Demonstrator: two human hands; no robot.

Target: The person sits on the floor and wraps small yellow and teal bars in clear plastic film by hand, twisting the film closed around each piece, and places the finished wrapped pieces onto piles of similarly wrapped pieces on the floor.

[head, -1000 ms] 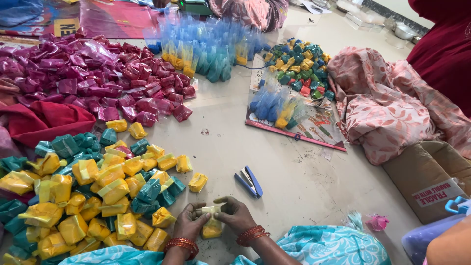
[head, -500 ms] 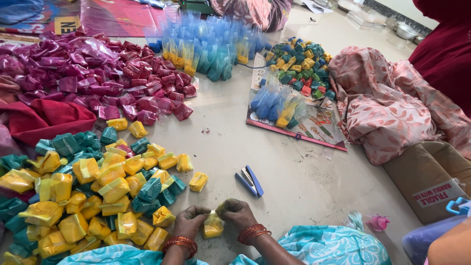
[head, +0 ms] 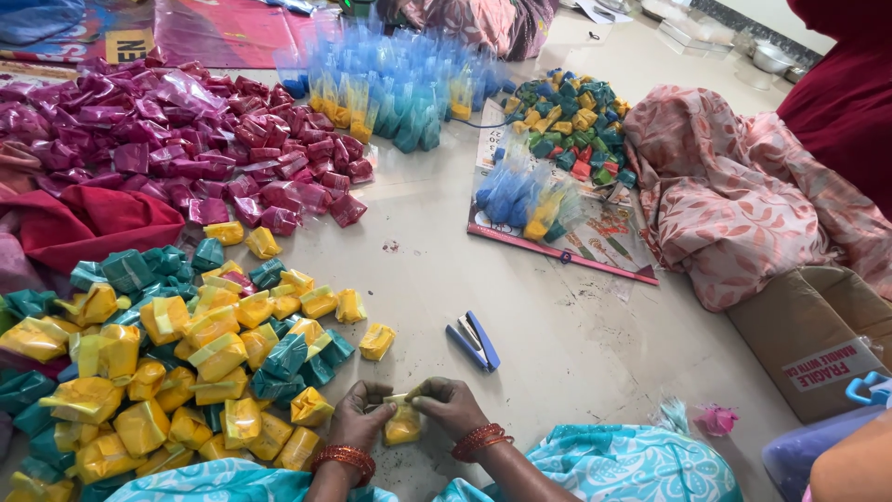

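Item: small yellow powder packet [head: 403,423], clear plastic, pinched at its top edge between both hands, low in the head view, just above the floor [head: 576,363] and near the person's lap.

Left hand [head: 360,418]: fingers closed narrowly on the packet's left top corner, red bangles at the wrist.

Right hand [head: 448,406]: fingers closed on the right top corner, thumb pressing the fold.

Handling note, as a judgement: the fold is best kept flat and even across the mouth, both thumbs pressing level, powder settled below the fold line so none is trapped in it; the packet is best held upright.

Adjacent: blue stapler [head: 474,340], lying just beyond the right hand, apart from it. One loose yellow packet [head: 376,341] beside the stapler. Heap of yellow and green packets [head: 177,353] to the left. Magenta packets [head: 186,139] farther off; blue-topped packets [head: 400,93] beyond them.

Change from a second ago: the packet was held higher and nearer the stapler; it now sits lower and closer to the body, with both hands drawn together on its top.
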